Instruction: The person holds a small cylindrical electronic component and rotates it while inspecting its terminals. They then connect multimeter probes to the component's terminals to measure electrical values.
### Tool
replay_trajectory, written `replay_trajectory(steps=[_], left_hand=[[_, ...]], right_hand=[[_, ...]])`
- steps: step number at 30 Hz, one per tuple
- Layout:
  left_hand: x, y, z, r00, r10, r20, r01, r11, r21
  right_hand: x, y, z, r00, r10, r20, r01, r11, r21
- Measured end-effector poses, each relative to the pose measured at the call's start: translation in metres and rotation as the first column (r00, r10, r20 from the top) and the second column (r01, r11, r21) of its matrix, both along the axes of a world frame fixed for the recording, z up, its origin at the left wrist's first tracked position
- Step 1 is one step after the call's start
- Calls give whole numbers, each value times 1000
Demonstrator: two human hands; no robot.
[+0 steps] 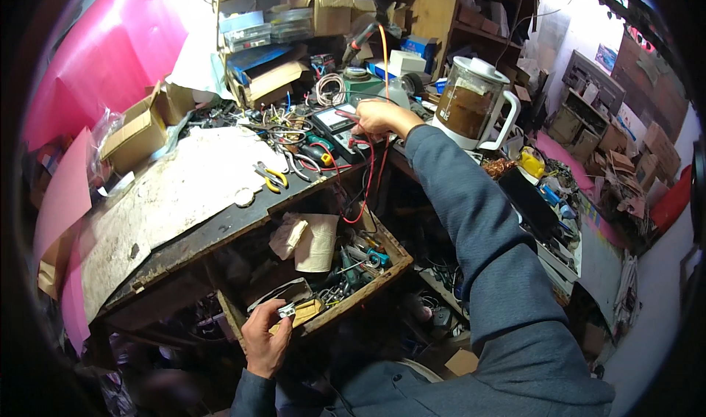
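My left hand is over the open drawer, its thumb and fingers pinching a small white and silver part. I cannot tell its exact kind. Up on the bench, my right hand is closed at an analog multimeter, with a slim dark red test probe sticking out from the fingers. Red test leads hang from there past the bench edge toward the drawer. Beside the meter lie a yellow-and-black screwdriver and yellow-handled pliers.
A glass kettle with brown contents stands right of my right forearm. Wires and small parts clutter the back of the bench. A stained white sheet covers its left side. Inside the drawer are a paper roll and tools.
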State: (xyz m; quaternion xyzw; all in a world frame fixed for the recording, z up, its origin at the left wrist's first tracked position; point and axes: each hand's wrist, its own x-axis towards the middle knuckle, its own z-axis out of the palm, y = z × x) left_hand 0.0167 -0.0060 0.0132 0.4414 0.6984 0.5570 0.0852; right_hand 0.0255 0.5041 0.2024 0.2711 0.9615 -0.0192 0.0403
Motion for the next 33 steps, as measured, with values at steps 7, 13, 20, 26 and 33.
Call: replay_trajectory(steps=[7, 13, 20, 26, 33], left_hand=[[2, -3, 1, 999, 17, 42, -17, 1000, -3], [1, -1, 2, 999, 8, 37, -9, 1000, 24], [-2, -2, 1, 998, -10, 62, 8, 999, 33], [-1, -4, -1, 998, 9, 55, -10, 999, 33], [0, -5, 0, 999, 20, 44, -23, 998, 62]], right_hand=[[-3, -8, -1, 985, -151, -83, 132, 970, -203], [-5, 9, -7, 971, -219, -91, 183, 935, -304], [-4, 17, -14, 963, -211, -166, 134, 914, -382], [4, 1, -6, 940, -285, -190, 179, 881, -438], [2, 12, -18, 957, -255, -136, 191, 911, -365]])
